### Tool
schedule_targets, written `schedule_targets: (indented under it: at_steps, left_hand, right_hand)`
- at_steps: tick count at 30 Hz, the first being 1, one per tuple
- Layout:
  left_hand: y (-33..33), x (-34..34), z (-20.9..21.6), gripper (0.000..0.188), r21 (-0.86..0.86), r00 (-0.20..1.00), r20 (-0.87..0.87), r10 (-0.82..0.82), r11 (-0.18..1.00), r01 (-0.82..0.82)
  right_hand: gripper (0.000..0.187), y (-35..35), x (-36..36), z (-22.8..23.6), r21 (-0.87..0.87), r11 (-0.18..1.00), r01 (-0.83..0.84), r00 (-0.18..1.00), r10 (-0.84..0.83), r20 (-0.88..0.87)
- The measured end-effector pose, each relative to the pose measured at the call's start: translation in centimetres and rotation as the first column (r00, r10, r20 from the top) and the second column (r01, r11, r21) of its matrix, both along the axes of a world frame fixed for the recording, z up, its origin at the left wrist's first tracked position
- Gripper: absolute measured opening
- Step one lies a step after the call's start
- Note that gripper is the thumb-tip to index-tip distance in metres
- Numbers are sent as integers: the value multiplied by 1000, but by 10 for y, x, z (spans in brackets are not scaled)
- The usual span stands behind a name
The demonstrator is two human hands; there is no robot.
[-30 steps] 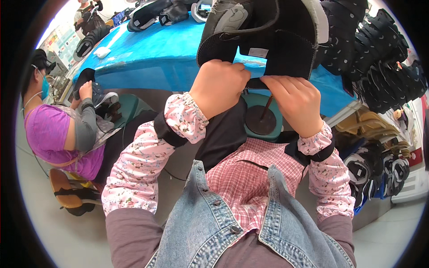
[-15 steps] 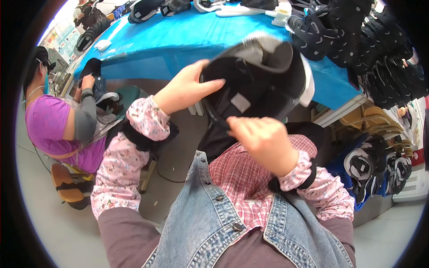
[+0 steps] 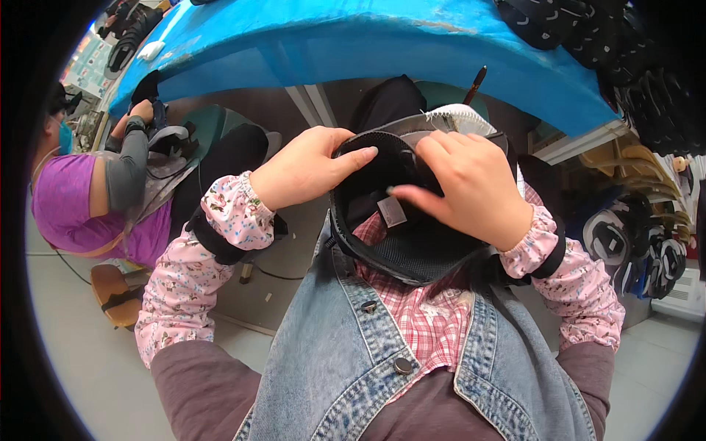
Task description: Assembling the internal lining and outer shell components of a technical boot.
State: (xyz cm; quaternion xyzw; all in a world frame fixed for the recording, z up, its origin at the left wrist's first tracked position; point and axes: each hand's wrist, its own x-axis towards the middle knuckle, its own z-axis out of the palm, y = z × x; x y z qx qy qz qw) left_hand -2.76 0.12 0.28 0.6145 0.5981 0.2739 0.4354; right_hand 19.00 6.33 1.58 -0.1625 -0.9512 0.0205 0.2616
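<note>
In front of my chest is a black boot upper [image 3: 423,257], its wide opening turned up toward me and a line of white stitching along its far edge. A small white label [image 3: 392,211] shows on the inside. My left hand [image 3: 312,165] grips the left rim, thumb inside and fingers hidden behind the material. Across the right side lies my right hand [image 3: 478,187], its thumb stretched out over the opening and its fingers bent over the far part. Whether those fingertips pinch the material is partly hidden.
A table with a blue cover [image 3: 353,48] stands ahead. Black shoe uppers [image 3: 544,22] are piled at its right end, with more shoe parts [image 3: 610,235] below. A slim dark tool [image 3: 476,84] points up near the table edge. At left, a seated person [image 3: 70,195] handles a shoe.
The boot upper has come closer to my body and its opening has tipped toward me. My right hand has moved from the near rim up and right to the far side.
</note>
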Motion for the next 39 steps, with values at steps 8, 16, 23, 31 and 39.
schedule_targets:
  at_steps: [8, 16, 23, 31, 39]
  left_hand:
    - [-14, 8, -9, 27, 147, 994, -111, -23, 988, 39]
    - [-13, 0, -11, 31, 86, 986, -7, -168, 982, 168]
    - [-9, -4, -9, 33, 54, 970, -18, -242, 969, 242]
    - [-8, 1, 14, 26, -38, 939, 43, -342, 938, 344]
    - [2, 13, 42, 33, -96, 947, -166, -276, 960, 263]
  right_hand:
    - [14, -13, 5, 1, -134, 937, -322, 933, 338, 125]
    - [22, 14, 17, 2, -209, 978, 13, 999, -22, -42]
    - [28, 15, 14, 0, -162, 985, 58, 993, -74, -94]
    - [29, 18, 11, 2, -145, 987, 73, 994, -84, -70]
    - [31, 10, 11, 13, -164, 985, -49, 991, 27, -134]
